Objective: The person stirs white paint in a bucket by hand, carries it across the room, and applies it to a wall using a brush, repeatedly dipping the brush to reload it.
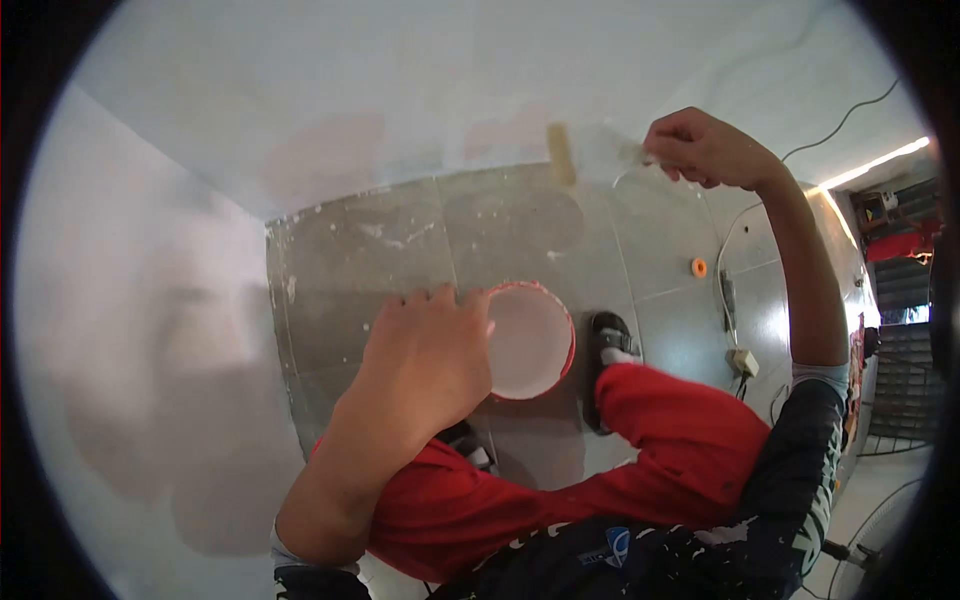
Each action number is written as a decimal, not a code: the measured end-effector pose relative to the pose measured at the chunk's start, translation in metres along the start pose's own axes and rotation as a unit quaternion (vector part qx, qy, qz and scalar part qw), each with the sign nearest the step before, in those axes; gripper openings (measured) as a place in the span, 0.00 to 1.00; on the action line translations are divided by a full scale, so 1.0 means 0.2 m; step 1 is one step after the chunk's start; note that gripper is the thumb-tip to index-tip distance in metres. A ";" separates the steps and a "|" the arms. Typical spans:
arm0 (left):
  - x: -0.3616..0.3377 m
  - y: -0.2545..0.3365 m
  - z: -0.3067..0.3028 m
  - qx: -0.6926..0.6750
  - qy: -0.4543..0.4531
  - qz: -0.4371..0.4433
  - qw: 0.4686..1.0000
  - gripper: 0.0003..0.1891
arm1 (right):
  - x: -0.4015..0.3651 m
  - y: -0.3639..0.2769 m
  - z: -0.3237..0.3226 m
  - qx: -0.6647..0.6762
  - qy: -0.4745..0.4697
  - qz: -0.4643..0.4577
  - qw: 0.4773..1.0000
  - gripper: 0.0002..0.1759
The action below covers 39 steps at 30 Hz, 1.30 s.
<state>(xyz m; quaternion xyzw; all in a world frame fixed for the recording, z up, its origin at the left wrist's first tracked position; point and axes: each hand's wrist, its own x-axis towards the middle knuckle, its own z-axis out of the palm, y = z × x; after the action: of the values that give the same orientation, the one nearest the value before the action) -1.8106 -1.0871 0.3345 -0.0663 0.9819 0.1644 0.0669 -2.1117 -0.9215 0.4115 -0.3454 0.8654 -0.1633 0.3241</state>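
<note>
My right hand (705,150) is raised near the wall, its fingers closed round the handle end of a paint roller. The roller's yellowish sleeve (561,155) hangs to the left of the hand, blurred, close to the foot of the wall. On the floor between my legs stands a round bucket (573,345) with a red rim and a whitish inside. My left hand (430,345) grips the bucket's left edge, the thumb at the rim and the fingertips bent over the far side.
White walls (430,90) with damp-looking patches meet grey floor tiles (390,270) spotted with white. An orange ring (699,267) lies right of the bucket. Beyond it, a cable runs to a beige socket block (743,362). My shoe (612,335) is beside the bucket.
</note>
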 end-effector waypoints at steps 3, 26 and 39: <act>-0.01 -0.01 0.02 -0.011 0.006 -0.003 1.000 0.12 | -0.02 -0.07 0.24 -0.083 -0.088 -0.005 0.993 0.17; 0.09 -0.14 0.66 -0.735 -0.219 -0.468 0.440 0.47 | 0.32 0.02 0.70 -0.350 -0.301 -0.399 0.792 0.07; 0.50 0.19 0.39 -0.470 -0.234 -0.429 0.735 0.30 | 0.62 0.41 0.43 -0.312 -0.264 -0.428 0.806 0.05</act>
<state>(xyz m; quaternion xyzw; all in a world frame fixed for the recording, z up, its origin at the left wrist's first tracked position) -1.9053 -1.0360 0.2576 -0.4630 0.6001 0.5693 0.3185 -2.1623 -0.9557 0.2510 -0.7933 0.5148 0.0909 0.3121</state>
